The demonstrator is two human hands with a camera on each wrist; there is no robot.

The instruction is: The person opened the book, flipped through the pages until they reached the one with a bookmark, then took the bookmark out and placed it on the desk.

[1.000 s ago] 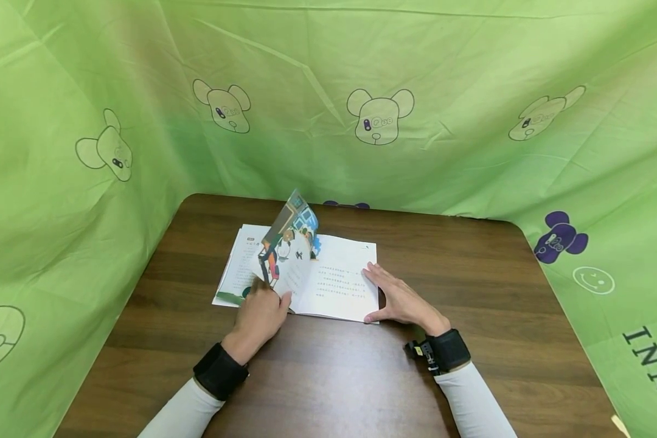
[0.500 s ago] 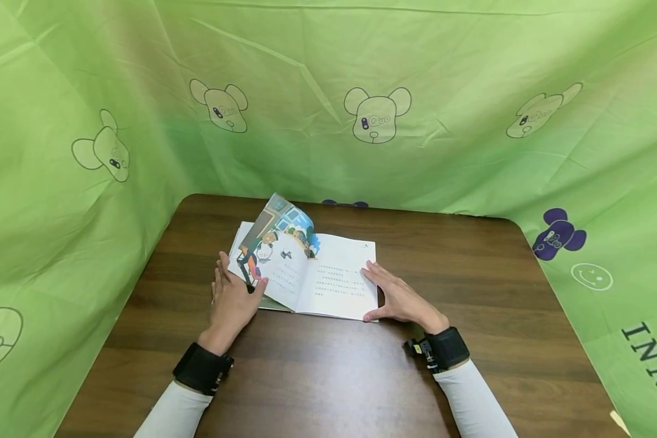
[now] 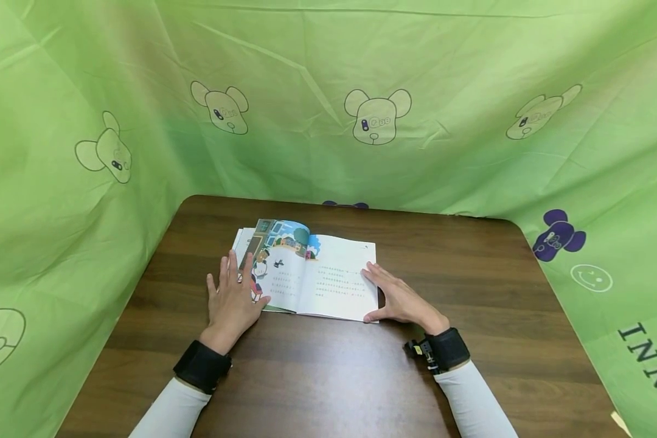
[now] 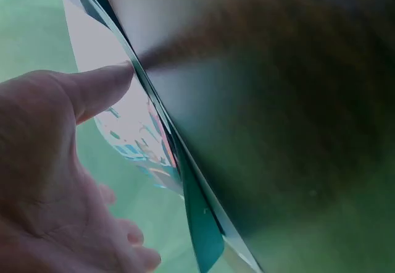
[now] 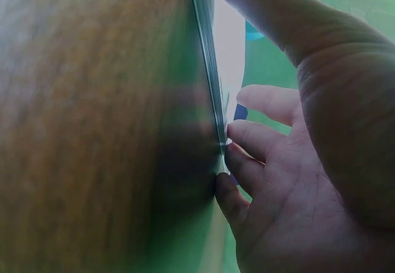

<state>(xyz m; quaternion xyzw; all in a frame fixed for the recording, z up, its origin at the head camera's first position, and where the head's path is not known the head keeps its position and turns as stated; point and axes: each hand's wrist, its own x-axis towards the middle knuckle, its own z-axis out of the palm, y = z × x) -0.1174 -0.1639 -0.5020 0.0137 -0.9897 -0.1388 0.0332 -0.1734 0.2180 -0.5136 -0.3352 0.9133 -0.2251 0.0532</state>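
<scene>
An open picture book (image 3: 336, 286) lies on the table, its left page (image 3: 285, 274) showing a coloured town scene and its right page mostly white with lines of text. My left hand (image 3: 231, 304) rests with spread fingers over the left page's outer side; in the left wrist view its thumb (image 4: 105, 88) touches the page near the book's lower edge. My right hand (image 3: 402, 298) lies at the right edge of the book, fingertips on the page's outer margin. The right wrist view shows its fingers (image 5: 259, 134) along the stacked page edges (image 5: 210, 69).
A brown wooden table (image 3: 328, 377) carries the book. Green cloth (image 3: 306, 164) with cartoon bear heads hangs behind and at both sides. Black straps (image 3: 202, 367) with small cameras circle both wrists.
The raised picture page has come down onto the left side of the book. My left hand has moved left and spread over it. My right hand has stayed in place.
</scene>
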